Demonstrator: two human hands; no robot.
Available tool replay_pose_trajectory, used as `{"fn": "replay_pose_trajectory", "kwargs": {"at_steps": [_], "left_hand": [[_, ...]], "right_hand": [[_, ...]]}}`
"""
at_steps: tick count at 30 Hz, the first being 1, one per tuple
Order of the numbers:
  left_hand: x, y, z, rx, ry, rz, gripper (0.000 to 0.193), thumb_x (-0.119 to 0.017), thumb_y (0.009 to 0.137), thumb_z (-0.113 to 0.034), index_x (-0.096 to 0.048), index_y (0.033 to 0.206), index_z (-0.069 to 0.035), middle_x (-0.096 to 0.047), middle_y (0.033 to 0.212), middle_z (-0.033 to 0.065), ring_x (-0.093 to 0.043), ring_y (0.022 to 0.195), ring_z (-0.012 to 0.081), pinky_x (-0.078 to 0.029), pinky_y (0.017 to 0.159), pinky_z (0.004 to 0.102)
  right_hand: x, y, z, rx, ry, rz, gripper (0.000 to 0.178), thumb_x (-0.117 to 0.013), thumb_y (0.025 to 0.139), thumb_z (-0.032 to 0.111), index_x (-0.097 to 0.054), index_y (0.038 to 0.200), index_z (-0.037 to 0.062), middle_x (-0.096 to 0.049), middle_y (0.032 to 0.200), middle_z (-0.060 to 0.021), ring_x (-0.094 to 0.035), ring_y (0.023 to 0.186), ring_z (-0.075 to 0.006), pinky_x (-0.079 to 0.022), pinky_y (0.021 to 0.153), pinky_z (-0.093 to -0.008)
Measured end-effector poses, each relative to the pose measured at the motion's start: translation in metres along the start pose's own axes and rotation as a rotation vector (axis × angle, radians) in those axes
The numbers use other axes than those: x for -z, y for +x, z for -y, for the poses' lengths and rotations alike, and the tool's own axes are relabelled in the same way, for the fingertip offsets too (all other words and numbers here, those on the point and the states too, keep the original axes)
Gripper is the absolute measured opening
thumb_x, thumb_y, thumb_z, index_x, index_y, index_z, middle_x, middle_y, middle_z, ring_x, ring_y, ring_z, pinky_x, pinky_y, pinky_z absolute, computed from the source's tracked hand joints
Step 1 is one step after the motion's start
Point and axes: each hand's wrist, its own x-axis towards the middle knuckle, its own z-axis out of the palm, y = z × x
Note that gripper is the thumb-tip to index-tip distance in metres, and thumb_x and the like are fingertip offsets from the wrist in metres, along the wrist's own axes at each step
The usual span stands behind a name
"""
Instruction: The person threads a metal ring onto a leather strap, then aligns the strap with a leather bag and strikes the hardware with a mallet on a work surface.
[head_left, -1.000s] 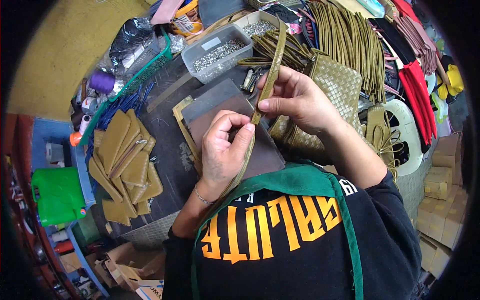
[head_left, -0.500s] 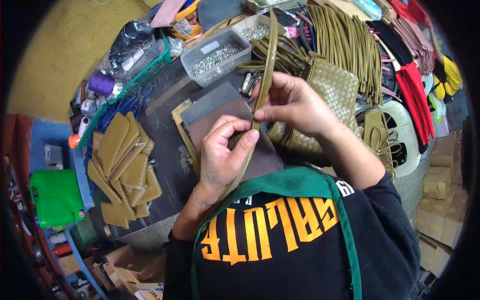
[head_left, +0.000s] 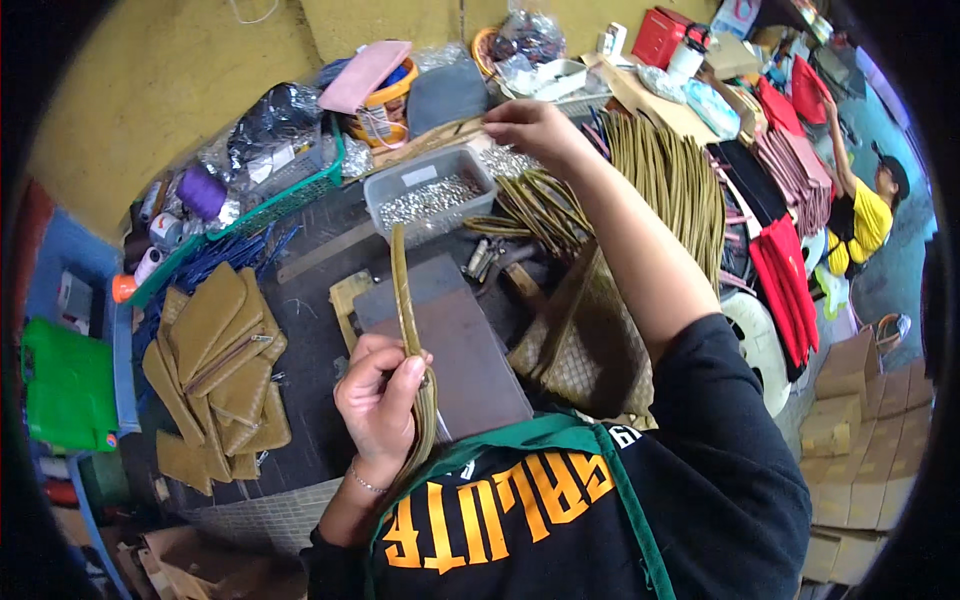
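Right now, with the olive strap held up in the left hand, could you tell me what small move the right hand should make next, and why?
Probably pinch one small metal piece: the right hand hovers, fingers curled, just beyond the grey tray of silver hardware, while the left hand holds the olive strap upright over the dark work plate. Whether it already holds one, I cannot tell.

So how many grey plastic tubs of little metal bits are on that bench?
1: the grey tub sits behind the dark work slab, just below the right hand. Others may be hidden in the clutter.
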Motion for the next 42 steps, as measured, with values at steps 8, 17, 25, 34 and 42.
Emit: {"fn": "replay_pose_trajectory", "kwargs": {"at_steps": [8,17,25,34,42], "left_hand": [[0.008,0.003,0.017,-0.012,0.181,-0.005,0.008,-0.065,0.070,0.001,-0.058,0.071,0.003,-0.053,0.070,0.0051,-0.051,0.063,0.0119,-0.041,0.056,0.0227],[0.001,0.012,0.029,0.011,0.096,0.096,0.007,-0.065,0.073,-0.001,-0.059,0.076,0.003,-0.053,0.070,0.0060,-0.051,0.062,0.0120,-0.040,0.054,0.0231],[0.003,0.007,0.024,0.002,0.134,0.072,0.008,-0.064,0.074,-0.003,-0.059,0.075,0.003,-0.052,0.070,0.0054,-0.051,0.061,0.0108,-0.041,0.053,0.0227],[0.006,0.004,0.025,-0.021,0.244,-0.033,0.010,-0.065,0.074,-0.004,-0.059,0.077,0.003,-0.053,0.071,0.0055,-0.051,0.064,0.0123,-0.042,0.057,0.0228],[-0.003,-0.003,0.018,-0.139,0.349,-0.040,0.013,-0.066,0.075,-0.007,-0.059,0.080,0.003,-0.053,0.070,0.0068,-0.052,0.063,0.0143,-0.043,0.057,0.0248]], "right_hand": [[-0.011,0.087,-0.156,-0.106,-1.208,0.149,0.019,-0.058,0.066,0.018,-0.066,0.078,0.0050,-0.062,0.090,-0.0159,-0.059,0.086,-0.0334,-0.045,0.080,-0.0376],[0.011,0.103,-0.220,-0.221,-1.278,0.322,0.030,-0.060,0.064,0.032,-0.067,0.075,0.0053,-0.062,0.085,-0.0191,-0.060,0.080,-0.0333,-0.047,0.073,-0.0400],[0.002,0.073,-0.165,-0.159,-1.047,0.026,0.031,-0.058,0.067,0.027,-0.062,0.083,0.0003,-0.060,0.087,-0.0210,-0.058,0.084,-0.0333,-0.046,0.076,-0.0384],[-0.013,0.005,-0.028,-0.010,0.509,0.060,0.011,-0.058,0.079,0.006,-0.058,0.087,-0.0012,-0.061,0.079,-0.0068,-0.058,0.070,-0.0121,-0.046,0.065,-0.0238],[-0.080,-0.170,0.026,-0.202,0.814,0.525,0.009,-0.059,0.080,0.007,-0.059,0.089,0.0025,-0.059,0.082,-0.0009,-0.055,0.075,-0.0070,-0.045,0.070,-0.0202]]}}
